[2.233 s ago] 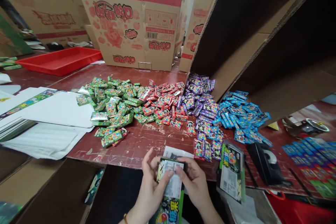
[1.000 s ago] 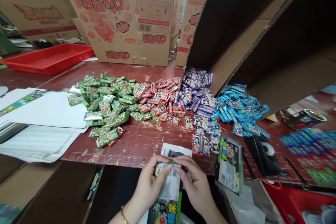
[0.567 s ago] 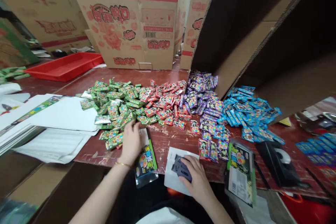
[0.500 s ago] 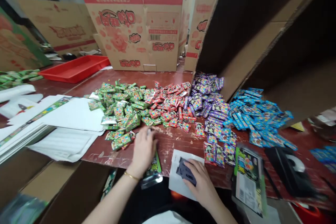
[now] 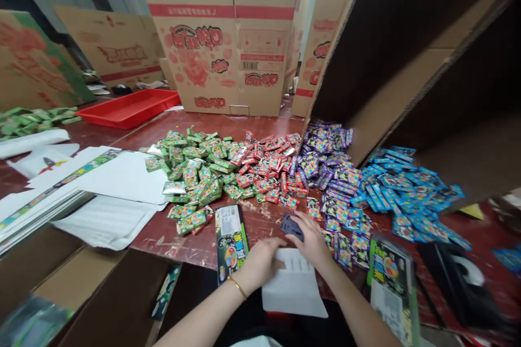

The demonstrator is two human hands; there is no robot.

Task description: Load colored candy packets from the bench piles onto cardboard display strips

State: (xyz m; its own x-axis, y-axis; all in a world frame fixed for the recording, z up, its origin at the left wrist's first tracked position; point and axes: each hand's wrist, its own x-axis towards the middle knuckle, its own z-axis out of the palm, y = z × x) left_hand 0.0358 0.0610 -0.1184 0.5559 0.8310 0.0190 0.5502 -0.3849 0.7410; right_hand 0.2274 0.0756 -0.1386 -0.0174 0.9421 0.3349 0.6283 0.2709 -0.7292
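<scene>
hands are shifting: the left hand (image 5: pixel 262 260), now off the green pouch (image 5: pixel 230 241) lying on the bench (image 5: pixel 195 236), is pressing flat on the white sheet (image 5: pixel 293 284) while the right hand (image 5: pixel 311 236) is pinching a small dark piece (image 5: pixel 291 226).

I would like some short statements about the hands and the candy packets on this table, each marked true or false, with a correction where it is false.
1. The right hand holds a small dark grey piece. True.
2. The left hand rests on the white sheet. True.
3. The green pouch is held in the left hand. False: it lies on the table, beside that hand.
4. The blue packets lie left of the green packets. False: they lie at the far right.
5. The red tray is full of packets. False: it looks empty.
</scene>
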